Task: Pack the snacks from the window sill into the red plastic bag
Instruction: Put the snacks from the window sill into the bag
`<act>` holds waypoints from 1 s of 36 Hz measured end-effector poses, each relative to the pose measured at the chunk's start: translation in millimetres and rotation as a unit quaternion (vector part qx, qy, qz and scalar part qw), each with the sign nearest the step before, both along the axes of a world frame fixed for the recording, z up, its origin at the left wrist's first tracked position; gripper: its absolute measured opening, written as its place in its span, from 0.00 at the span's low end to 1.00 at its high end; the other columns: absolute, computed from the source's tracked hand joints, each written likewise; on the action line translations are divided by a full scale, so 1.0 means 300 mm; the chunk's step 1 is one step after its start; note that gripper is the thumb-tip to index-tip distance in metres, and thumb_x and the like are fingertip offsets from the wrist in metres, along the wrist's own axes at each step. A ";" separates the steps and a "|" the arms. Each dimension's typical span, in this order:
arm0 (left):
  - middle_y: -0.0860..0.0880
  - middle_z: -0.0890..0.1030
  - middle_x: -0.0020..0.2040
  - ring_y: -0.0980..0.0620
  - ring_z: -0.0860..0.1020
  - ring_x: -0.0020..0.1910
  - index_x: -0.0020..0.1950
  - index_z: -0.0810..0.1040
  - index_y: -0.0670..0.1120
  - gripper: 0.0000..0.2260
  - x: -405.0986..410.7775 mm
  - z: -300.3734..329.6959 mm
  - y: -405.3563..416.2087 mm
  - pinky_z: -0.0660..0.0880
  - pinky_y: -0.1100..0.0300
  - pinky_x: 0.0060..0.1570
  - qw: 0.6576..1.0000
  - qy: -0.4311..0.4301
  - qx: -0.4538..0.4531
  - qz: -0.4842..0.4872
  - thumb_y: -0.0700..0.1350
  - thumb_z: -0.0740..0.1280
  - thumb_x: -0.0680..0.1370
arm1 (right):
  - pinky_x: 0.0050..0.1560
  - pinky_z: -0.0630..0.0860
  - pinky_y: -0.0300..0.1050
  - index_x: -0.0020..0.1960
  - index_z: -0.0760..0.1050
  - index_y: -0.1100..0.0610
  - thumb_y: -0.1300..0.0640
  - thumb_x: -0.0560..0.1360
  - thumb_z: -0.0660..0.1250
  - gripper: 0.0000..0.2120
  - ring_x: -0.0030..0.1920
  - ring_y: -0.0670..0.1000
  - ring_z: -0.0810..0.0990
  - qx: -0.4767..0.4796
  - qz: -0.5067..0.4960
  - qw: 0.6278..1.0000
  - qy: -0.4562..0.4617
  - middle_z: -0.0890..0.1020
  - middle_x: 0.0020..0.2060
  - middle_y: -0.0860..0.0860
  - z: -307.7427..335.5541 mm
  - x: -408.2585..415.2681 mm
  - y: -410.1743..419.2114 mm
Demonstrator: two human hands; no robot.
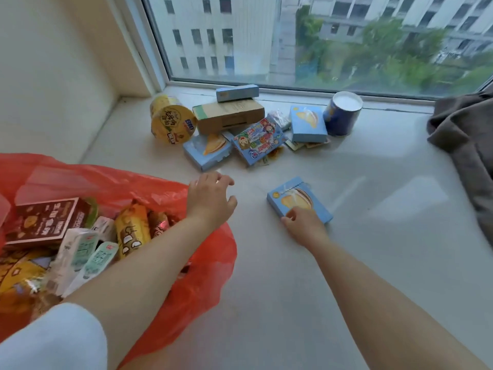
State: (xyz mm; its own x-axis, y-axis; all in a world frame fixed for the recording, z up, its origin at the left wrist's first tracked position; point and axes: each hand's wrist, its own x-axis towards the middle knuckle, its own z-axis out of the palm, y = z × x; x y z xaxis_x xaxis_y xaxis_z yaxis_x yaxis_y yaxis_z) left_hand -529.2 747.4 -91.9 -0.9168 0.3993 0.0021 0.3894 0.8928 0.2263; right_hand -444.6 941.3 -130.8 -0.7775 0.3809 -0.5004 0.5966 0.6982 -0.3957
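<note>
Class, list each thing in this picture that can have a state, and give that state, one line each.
Red plastic bag: open, partly filled with snacks.
Light blue snack box nearest the person: flat on the sill, right hand gripping its near end.
Left hand: empty, fingers relaxed.
Yellow noodle cup: tipped over.
Blue round can: tilted.

Legible text — sparse. Yellow instant-noodle cup (173,123), at 11 o'clock in the view, lying on its side: "BIG" in blue on the lid, plus large black Chinese characters too blurred to read. Colourful cartoon snack box (258,141), at 12 o'clock, and the brown box (44,222) in the red plastic bag (197,287), at 9 o'clock — printed characters, unreadable.
</note>
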 end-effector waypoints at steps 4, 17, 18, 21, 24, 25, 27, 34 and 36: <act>0.49 0.71 0.65 0.47 0.67 0.66 0.66 0.71 0.52 0.18 -0.094 -0.053 0.101 0.64 0.51 0.63 0.996 -0.069 -0.054 0.023 0.52 0.62 0.77 | 0.63 0.67 0.49 0.66 0.70 0.54 0.48 0.77 0.61 0.19 0.66 0.56 0.67 0.055 -0.010 0.998 -0.028 0.71 0.64 0.54 -0.081 -0.038 0.100; 0.47 0.69 0.66 0.45 0.66 0.66 0.69 0.69 0.52 0.21 -0.357 -0.297 0.291 0.64 0.52 0.64 0.976 -0.124 -0.175 -0.032 0.54 0.62 0.77 | 0.67 0.61 0.50 0.76 0.38 0.46 0.31 0.57 0.74 0.62 0.68 0.58 0.60 0.140 -0.009 0.984 -0.110 0.56 0.72 0.56 -0.285 -0.187 0.219; 0.47 0.69 0.66 0.45 0.66 0.66 0.69 0.69 0.51 0.21 -0.376 -0.307 0.304 0.64 0.51 0.64 0.978 -0.118 -0.168 -0.034 0.53 0.62 0.77 | 0.67 0.61 0.51 0.76 0.38 0.47 0.31 0.56 0.74 0.63 0.69 0.58 0.60 0.125 -0.023 0.985 -0.113 0.56 0.72 0.56 -0.290 -0.201 0.230; 0.46 0.68 0.67 0.45 0.65 0.67 0.68 0.69 0.49 0.20 -0.453 -0.331 0.336 0.61 0.48 0.68 0.984 -0.097 -0.145 -0.033 0.52 0.62 0.77 | 0.66 0.64 0.52 0.76 0.39 0.48 0.33 0.55 0.77 0.65 0.68 0.59 0.62 0.072 -0.082 0.988 -0.108 0.56 0.71 0.56 -0.308 -0.242 0.263; 0.46 0.65 0.71 0.45 0.60 0.72 0.70 0.66 0.49 0.22 -0.526 -0.361 0.364 0.52 0.41 0.73 0.986 -0.083 -0.141 -0.017 0.53 0.61 0.78 | 0.64 0.66 0.53 0.76 0.38 0.48 0.34 0.54 0.77 0.66 0.67 0.59 0.64 0.054 -0.093 0.989 -0.106 0.57 0.69 0.57 -0.324 -0.271 0.282; 0.46 0.63 0.73 0.45 0.58 0.73 0.72 0.64 0.50 0.23 -0.543 -0.373 0.373 0.49 0.40 0.73 0.987 -0.080 -0.143 -0.011 0.54 0.61 0.78 | 0.64 0.67 0.52 0.77 0.38 0.48 0.34 0.54 0.77 0.66 0.67 0.59 0.65 0.054 -0.093 0.988 -0.108 0.58 0.68 0.57 -0.326 -0.276 0.289; 0.46 0.59 0.75 0.45 0.54 0.75 0.74 0.61 0.51 0.26 -0.570 -0.392 0.393 0.46 0.40 0.73 0.988 -0.077 -0.133 0.003 0.57 0.60 0.78 | 0.64 0.67 0.52 0.77 0.40 0.47 0.34 0.54 0.77 0.65 0.66 0.58 0.66 0.047 -0.101 0.988 -0.106 0.59 0.67 0.57 -0.334 -0.282 0.299; 0.44 0.55 0.77 0.44 0.51 0.76 0.76 0.54 0.50 0.30 -0.704 -0.432 0.454 0.45 0.39 0.73 0.989 -0.059 -0.136 -0.001 0.62 0.57 0.79 | 0.62 0.71 0.51 0.74 0.49 0.46 0.33 0.55 0.76 0.57 0.62 0.58 0.72 -0.006 -0.146 0.983 -0.115 0.59 0.64 0.55 -0.360 -0.302 0.356; 0.43 0.56 0.76 0.43 0.56 0.75 0.77 0.52 0.49 0.34 -0.744 -0.434 0.468 0.51 0.41 0.72 0.987 -0.056 -0.149 -0.006 0.64 0.58 0.77 | 0.60 0.73 0.50 0.71 0.54 0.47 0.33 0.54 0.76 0.53 0.59 0.57 0.74 -0.017 -0.150 0.982 -0.113 0.60 0.62 0.54 -0.365 -0.309 0.367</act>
